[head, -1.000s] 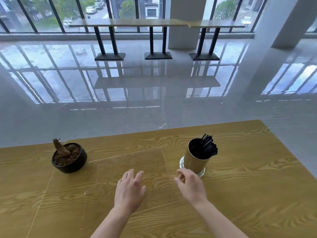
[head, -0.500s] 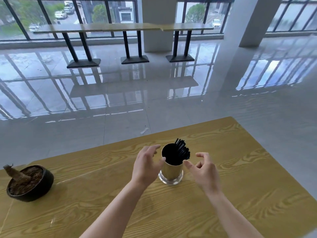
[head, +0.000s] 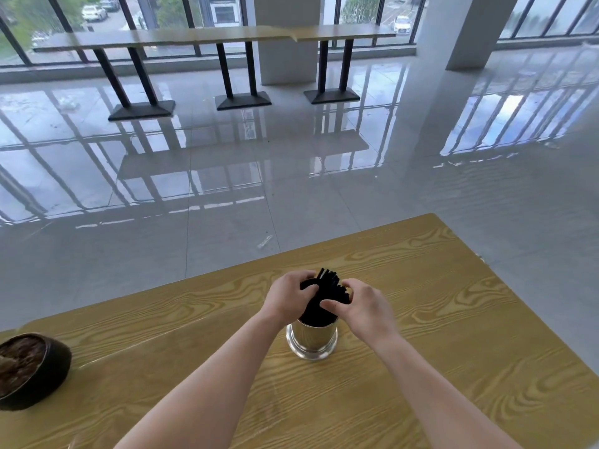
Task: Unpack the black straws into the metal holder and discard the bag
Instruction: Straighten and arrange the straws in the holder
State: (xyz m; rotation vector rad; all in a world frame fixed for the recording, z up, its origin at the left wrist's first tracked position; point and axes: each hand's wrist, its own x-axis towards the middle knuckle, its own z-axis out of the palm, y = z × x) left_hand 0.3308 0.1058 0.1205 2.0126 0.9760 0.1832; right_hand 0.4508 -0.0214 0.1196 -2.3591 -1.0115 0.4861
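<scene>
The metal holder [head: 311, 340] stands upright on the wooden table [head: 437, 319], shiny and gold-toned with a flared base. A bundle of black straws [head: 327, 293] sticks out of its mouth, leaning toward the far right. My left hand [head: 288, 301] clasps the bundle and the holder's rim from the left. My right hand [head: 363, 307] presses on the straws from the right, thumb across them. Both hands hide much of the rim. No bag is visible.
A dark round pot [head: 30, 371] with soil sits at the table's left edge. The table's far edge runs diagonally just behind the holder, its right corner near the glossy tiled floor [head: 291, 176]. Long counter tables [head: 214, 37] stand by the windows.
Both hands rose from the tabletop, came in on either side of the holder and closed on the straws. The view shifted right, so the pot slid to the left edge.
</scene>
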